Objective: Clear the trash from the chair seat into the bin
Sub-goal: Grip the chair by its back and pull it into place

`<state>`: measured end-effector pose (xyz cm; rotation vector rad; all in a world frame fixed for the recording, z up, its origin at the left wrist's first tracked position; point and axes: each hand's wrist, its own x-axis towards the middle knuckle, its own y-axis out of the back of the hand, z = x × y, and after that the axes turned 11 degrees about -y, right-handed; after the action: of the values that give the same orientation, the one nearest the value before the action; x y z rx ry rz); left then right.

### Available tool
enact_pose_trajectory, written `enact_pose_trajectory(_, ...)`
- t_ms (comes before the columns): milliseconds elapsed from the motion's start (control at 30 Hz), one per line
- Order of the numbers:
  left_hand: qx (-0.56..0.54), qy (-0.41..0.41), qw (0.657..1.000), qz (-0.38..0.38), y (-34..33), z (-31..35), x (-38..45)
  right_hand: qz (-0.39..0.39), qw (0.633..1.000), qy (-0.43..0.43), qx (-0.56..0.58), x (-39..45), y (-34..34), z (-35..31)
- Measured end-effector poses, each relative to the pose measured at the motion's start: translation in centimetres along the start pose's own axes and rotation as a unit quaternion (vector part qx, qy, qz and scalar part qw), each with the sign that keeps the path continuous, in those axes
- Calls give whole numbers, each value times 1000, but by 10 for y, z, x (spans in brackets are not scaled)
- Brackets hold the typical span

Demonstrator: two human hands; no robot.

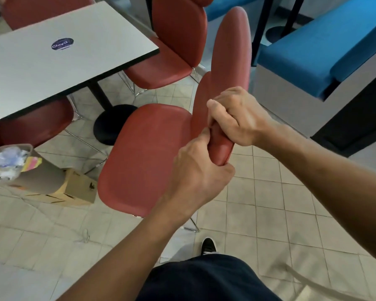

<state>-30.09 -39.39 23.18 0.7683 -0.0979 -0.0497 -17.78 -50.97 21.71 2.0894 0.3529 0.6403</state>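
Observation:
A red chair stands in front of me, and its seat (146,153) shows bare red with no trash on it. Its backrest (230,61) rises on the right, seen edge-on. My left hand (195,170) grips the lower near end of the backrest, fingers curled round it. My right hand (237,118) grips the same edge just above, thumb on top. The grey bin (41,174) stands on the floor at the left, filled with crumpled plastic and paper trash (4,159), a pink and yellow slip among it.
A grey table (59,57) with a blue sticker stands at the back left on a black pedestal base. More red chairs (174,44) surround it. A cardboard box (78,187) lies beside the bin. A blue bench (326,46) is at the right. My shoe (208,246) is on the tiled floor.

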Motion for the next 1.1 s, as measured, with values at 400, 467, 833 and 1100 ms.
enact_pose_trajectory(400, 10, -25, 999, -41, 26, -20, -6, 42, 999, -23, 8, 1, -16, -16)
enact_pose_trajectory(467, 5, -22, 998, -52, 36, -28, -11, 63, 998, -23, 4, 0, -21, -29)
enact_pose_trajectory(833, 24, -15, 993, -111, 115, -93, -34, 130, 989, -53, -47, 11, -77, -114)
enact_pose_trajectory(1100, 21, -2, 995, -101, 144, -116, -44, 124, 987, -78, -60, 21, -97, -147)
